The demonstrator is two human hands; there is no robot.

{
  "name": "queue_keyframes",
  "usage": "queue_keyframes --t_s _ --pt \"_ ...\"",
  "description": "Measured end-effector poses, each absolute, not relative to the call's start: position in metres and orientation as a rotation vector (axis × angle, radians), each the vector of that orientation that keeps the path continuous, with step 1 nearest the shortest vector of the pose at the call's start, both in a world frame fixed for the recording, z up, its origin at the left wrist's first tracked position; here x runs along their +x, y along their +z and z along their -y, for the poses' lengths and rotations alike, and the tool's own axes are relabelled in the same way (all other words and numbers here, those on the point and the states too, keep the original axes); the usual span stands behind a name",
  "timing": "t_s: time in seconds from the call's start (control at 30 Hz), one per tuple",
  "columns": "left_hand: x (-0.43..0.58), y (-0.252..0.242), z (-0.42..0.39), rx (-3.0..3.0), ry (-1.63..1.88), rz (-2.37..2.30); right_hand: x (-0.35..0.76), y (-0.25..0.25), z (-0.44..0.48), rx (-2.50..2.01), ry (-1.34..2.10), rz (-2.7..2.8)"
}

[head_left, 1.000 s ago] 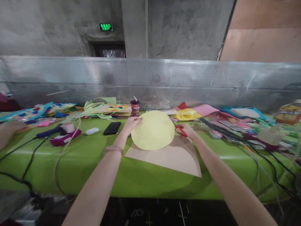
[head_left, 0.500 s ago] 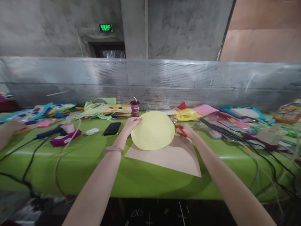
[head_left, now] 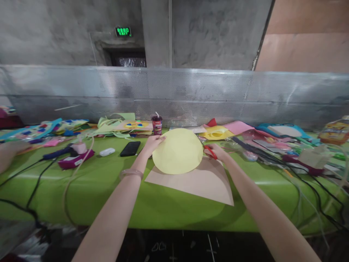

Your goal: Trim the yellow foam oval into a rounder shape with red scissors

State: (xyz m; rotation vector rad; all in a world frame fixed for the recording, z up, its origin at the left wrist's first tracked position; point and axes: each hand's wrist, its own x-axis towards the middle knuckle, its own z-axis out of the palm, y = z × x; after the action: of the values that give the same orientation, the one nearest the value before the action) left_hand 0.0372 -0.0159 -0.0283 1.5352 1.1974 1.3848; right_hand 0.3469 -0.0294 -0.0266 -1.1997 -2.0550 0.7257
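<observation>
My left hand (head_left: 155, 144) grips the upper left edge of a pale yellow paper disc (head_left: 177, 151), thumb on top. In my right hand (head_left: 217, 151) are red-handled scissors (head_left: 210, 152), held at the disc's right edge; the disc hides most of their blades, so I cannot tell how far apart they are. Beneath the disc lies a larger pinkish-beige paper sheet (head_left: 203, 183), its lower right corner reaching toward the front of the table.
A black phone (head_left: 130, 149), a white case (head_left: 107, 152) and a drink cup with a straw (head_left: 157, 126) stand left of the paper. A glue gun (head_left: 58, 153) and cables lie farther left, near another person's arm (head_left: 11, 156). Coloured paper scraps (head_left: 218, 132) line the back.
</observation>
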Motion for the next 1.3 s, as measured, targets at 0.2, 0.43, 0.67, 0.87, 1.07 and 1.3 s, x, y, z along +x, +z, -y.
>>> queue_keyframes --t_s 0.2,0.43,0.67,0.87,1.07,1.3 --pt "0.037 -0.028 0.017 1.547 1.381 -1.223 0.346 -0.024 0.033 -1.227 0.693 2.062" --pt "0.036 -0.027 0.015 1.523 1.379 -1.231 0.345 -0.023 0.035 -1.272 0.666 2.039" --pt "0.035 -0.028 0.015 1.512 1.387 -1.204 0.346 -0.023 0.032 -1.308 0.598 2.050" --pt "0.037 -0.026 0.018 1.516 1.356 -1.188 0.349 -0.027 0.027 -1.251 0.694 1.973" --pt "0.038 -0.025 0.020 1.528 1.303 -1.181 0.350 -0.029 0.025 -1.228 0.740 2.042" --pt "0.037 -0.026 0.018 1.525 1.304 -1.200 0.349 -0.029 0.025 -1.240 0.737 2.046"
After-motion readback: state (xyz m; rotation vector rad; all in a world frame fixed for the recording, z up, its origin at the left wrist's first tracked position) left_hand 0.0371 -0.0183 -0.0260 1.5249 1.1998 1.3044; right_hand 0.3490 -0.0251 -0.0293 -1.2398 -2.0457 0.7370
